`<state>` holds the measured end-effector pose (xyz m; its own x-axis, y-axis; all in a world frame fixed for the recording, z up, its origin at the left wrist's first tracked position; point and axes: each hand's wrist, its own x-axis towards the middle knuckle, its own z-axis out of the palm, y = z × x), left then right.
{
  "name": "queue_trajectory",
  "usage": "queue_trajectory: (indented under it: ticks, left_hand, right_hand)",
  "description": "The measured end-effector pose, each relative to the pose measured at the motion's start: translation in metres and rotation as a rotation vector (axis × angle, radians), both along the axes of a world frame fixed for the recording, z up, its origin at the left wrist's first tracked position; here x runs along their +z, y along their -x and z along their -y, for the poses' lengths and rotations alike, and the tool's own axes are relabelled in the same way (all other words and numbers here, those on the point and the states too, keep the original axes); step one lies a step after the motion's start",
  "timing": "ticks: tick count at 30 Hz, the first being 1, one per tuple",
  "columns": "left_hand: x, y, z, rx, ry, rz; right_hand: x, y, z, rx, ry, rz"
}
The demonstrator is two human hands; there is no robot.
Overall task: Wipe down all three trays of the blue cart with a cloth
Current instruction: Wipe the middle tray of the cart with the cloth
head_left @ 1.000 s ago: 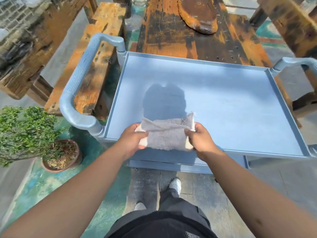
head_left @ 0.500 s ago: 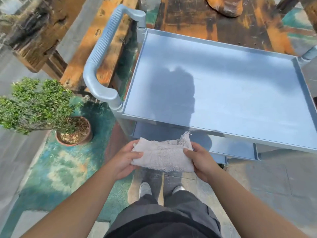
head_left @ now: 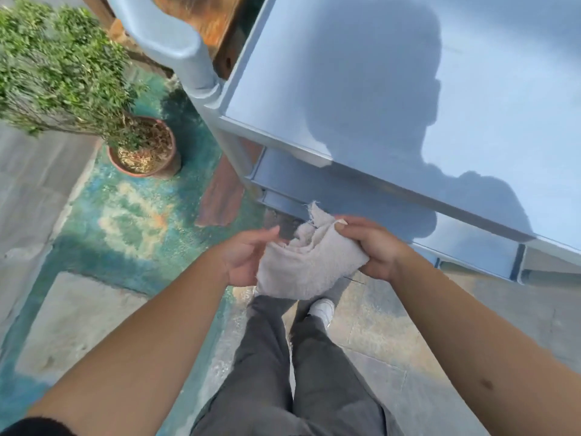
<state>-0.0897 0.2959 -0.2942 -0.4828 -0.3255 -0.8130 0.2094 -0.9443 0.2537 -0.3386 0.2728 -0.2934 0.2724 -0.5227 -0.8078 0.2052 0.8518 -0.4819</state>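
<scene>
Bunching cloth (head_left: 301, 265): right hand (head_left: 375, 248) pinches it, left hand (head_left: 243, 259) loose alongside; top tray (head_left: 408, 89) bare, lower trays apparently pending.

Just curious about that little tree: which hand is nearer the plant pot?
Left. The left hand is on the pot's side of the cloth; the right hand holds the cloth's far side.
</scene>
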Motion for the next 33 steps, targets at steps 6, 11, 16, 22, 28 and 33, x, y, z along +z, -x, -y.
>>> queue_trajectory:
  ticks: [6, 11, 16, 22, 28, 33]
  left_hand:
    - [-0.017, 0.039, 0.008, -0.119, 0.151, -0.036]
    - [-0.036, 0.045, 0.012, 0.129, 0.209, 0.096]
    - [-0.066, 0.036, 0.025, 0.018, 0.524, 0.53]
    - [-0.127, 0.028, 0.054, -0.547, 1.125, 0.846]
    - [-0.168, 0.01, 0.118, -0.535, 1.331, 1.167]
    - [-0.209, 0.005, 0.173, -0.207, 1.092, 0.89]
  right_hand:
    - [-0.023, -0.009, 0.014, -0.26, -0.021, 0.146]
    - [-0.044, -0.012, -0.014, -0.022, 0.149, 0.108]
    - [-0.069, -0.009, -0.009, 0.267, 0.511, -0.194]
    - [-0.123, -0.03, 0.026, 0.371, 0.908, -0.848]
    - [-0.168, -0.047, 0.073, 0.09, 0.802, -0.566]
    - [-0.221, -0.058, 0.128, -0.086, 0.785, -0.662]
